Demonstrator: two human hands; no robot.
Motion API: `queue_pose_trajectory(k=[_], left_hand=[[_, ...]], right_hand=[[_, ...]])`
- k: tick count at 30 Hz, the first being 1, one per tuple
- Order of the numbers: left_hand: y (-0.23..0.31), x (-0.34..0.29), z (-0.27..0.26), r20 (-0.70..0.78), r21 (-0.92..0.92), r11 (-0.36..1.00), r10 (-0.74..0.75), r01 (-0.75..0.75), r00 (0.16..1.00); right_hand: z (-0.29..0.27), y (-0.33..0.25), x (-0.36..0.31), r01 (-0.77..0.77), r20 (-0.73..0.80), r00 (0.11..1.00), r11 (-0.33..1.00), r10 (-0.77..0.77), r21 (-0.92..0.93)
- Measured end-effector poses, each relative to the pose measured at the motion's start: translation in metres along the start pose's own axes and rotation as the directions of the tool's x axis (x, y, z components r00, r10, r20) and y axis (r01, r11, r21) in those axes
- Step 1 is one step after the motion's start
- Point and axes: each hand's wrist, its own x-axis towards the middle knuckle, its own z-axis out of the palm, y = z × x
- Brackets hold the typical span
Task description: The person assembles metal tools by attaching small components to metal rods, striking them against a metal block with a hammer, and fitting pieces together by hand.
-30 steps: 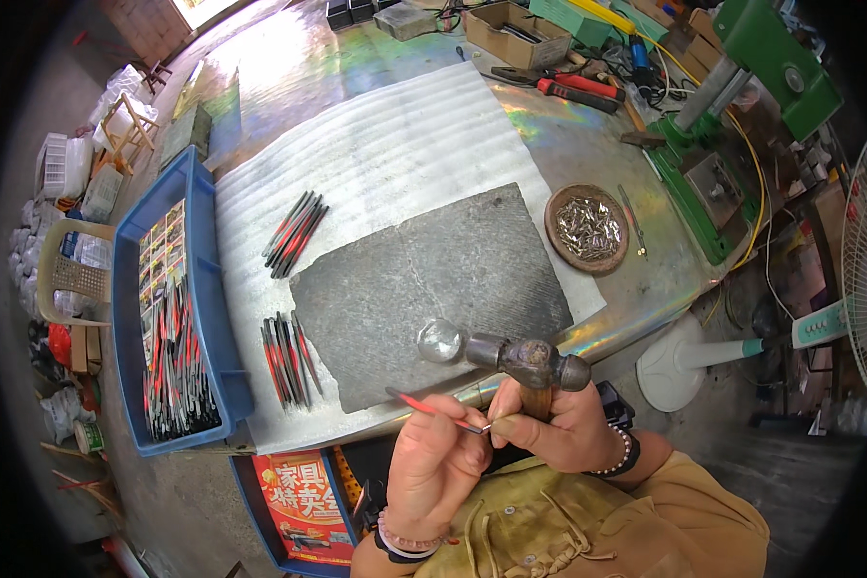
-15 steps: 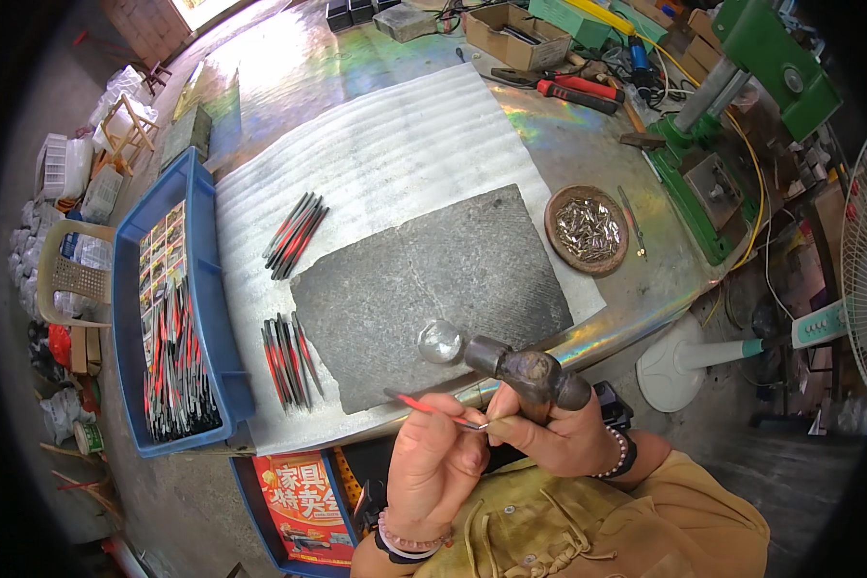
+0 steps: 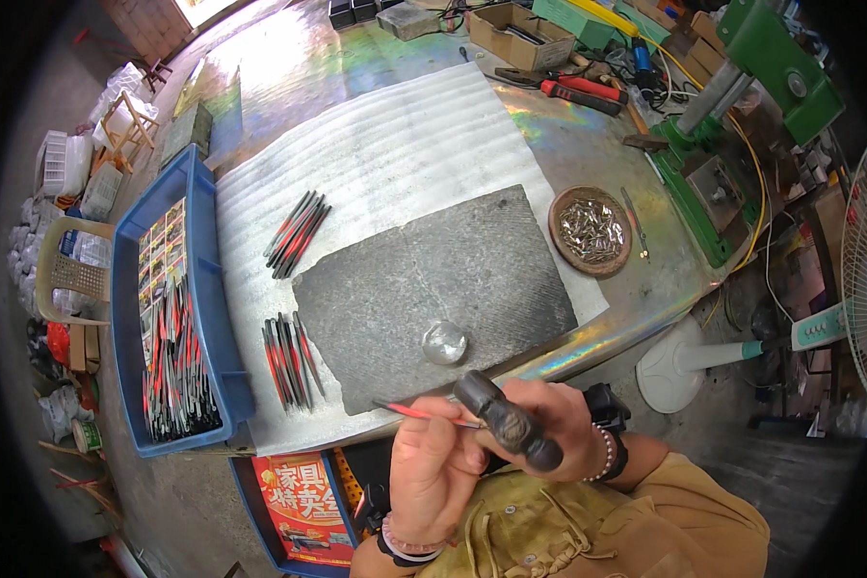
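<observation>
So it looks like the job here is hand-fitting, one slim red-and-black stick at a time. The stick (image 3: 414,411) is up in the air just off the near edge of the stone slab (image 3: 453,260), with the left hand (image 3: 433,477) pinching it, thumb and fingers closed on the shaft and no gap between them. The right hand (image 3: 566,424) is curled around a hammer (image 3: 506,416), though the hammer head covers its fingertips and the stick's right end, so can't tell if they're nipping the tip too (annoying angle, honestly). My read is that this is the lining-up step before any tapping, since the hammer is tipped over the hands and the stick isn't on the slab. If so, the next move calls for a steady left pinch, the stick end down on the slab, clear of the glassy clear lump (image 3: 444,342) near its front edge, and the hammer free for a light, square tap. Shiny little metal pieces (image 3: 592,231) fill a round bowl (image 3: 556,238) to the right, and two bundles of similar sticks (image 3: 287,361) lie left of the slab.
</observation>
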Motion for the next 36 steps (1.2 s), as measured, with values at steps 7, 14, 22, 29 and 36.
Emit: queue_pose_trajectory(k=[7, 14, 22, 29, 36], left_hand=[[0.022, 0.004, 0.004, 0.02, 0.087, 0.988, 0.125, -0.126, 0.992], [0.045, 0.02, 0.012, 0.075, 0.33, 0.893, 0.3, -0.307, 0.951], [0.05, 0.04, 0.021, 0.183, 0.721, 0.574, 0.383, -0.388, 0.905], [0.049, 0.047, 0.029, 0.223, 0.88, 0.308, 0.407, -0.363, 0.886], [0.048, 0.047, 0.028, 0.222, 0.886, 0.308, 0.373, -0.346, 0.901]], right_hand=[[-0.019, 0.0, 0.01, -0.425, -0.032, 0.902, 0.899, 0.431, 0.109], [-0.03, -0.001, 0.03, -0.45, 0.024, 0.893, 0.893, 0.449, 0.029], [-0.031, 0.012, 0.037, -0.305, 0.027, 0.945, 0.91, 0.325, -0.282], [-0.031, 0.014, 0.037, -0.284, 0.003, 0.955, 0.914, 0.297, -0.29], [-0.033, 0.011, 0.037, -0.266, 0.016, 0.958, 0.911, 0.285, -0.314]])
